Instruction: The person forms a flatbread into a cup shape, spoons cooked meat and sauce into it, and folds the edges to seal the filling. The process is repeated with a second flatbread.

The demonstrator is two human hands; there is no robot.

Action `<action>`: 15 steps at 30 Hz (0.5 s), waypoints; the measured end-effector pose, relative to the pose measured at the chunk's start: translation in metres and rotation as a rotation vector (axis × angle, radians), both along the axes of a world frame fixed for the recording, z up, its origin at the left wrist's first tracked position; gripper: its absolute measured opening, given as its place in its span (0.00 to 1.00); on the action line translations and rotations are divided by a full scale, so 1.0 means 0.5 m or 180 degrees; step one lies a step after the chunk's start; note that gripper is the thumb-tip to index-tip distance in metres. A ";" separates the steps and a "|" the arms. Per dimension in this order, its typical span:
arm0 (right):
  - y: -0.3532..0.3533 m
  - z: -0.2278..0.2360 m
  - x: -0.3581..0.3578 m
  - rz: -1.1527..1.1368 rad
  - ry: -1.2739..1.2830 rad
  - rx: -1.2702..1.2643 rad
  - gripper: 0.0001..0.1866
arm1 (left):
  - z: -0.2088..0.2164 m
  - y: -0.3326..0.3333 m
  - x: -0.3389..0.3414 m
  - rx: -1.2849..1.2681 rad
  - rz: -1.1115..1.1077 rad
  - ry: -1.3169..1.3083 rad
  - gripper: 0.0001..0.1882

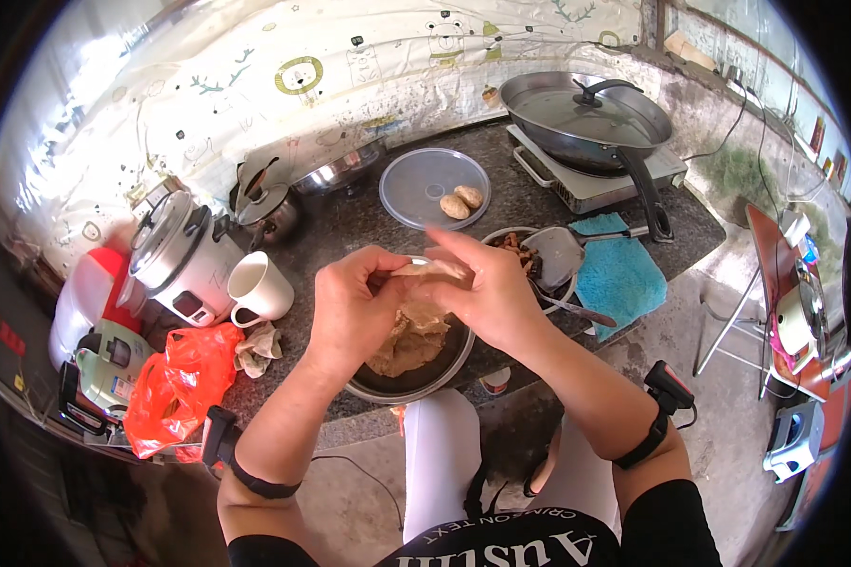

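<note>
A dark speckled counter (345, 222) runs along a wall hung with a patterned plastic sheet (359, 61). Closest to the person, a metal bowl (416, 394) sits near the front edge with soft brown dough (408, 348) in it; a bump from the body or a forearm could shift it towards that edge.

Above the bowl, the left hand (342, 295) has thumb and fingers pinched together on a pale piece of dough (433, 268). The right hand (496, 283) is at its other end, forefinger and thumb apart; I cannot tell whether its other fingers grip. Pulled unevenly or pressed too thin, the piece could tear, or slip into the bowl.

Just beyond the right hand stands a bowl of dark chopped food (512, 244), with a spoon handle (591, 315) jutting past its rim towards a blue cloth (619, 279). The right forearm could catch that handle and flick food out.

Farther off, two pale lumps (460, 201) rest on a clear round lid (408, 189); bumping the lid could set them rolling. A covered pan (560, 142) stands behind, on a stove (586, 196).
</note>
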State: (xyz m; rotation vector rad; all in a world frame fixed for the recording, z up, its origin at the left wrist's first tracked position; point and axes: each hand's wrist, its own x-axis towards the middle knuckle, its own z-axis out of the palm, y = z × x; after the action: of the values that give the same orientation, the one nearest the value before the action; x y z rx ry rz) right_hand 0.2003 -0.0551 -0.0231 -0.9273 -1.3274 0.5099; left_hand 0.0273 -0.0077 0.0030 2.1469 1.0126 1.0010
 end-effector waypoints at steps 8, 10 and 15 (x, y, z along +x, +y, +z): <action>-0.006 0.004 0.018 -0.0086 -0.0267 -0.0614 0.09 | -0.004 -0.016 0.020 0.0006 -0.0394 -0.0519 0.22; -0.005 0.004 0.014 -0.0049 -0.0268 -0.0580 0.09 | -0.004 -0.015 0.022 -0.0043 -0.0300 -0.0523 0.25; -0.009 0.006 0.003 -0.0028 -0.0670 -0.0241 0.10 | 0.028 -0.018 0.008 0.0296 0.0001 0.0194 0.32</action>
State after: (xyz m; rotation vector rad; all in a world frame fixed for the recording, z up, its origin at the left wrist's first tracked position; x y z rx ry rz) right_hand 0.2020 -0.0598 -0.0204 -1.0717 -1.5009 0.4677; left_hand 0.0311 -0.0169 0.0169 2.2653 1.0129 1.0064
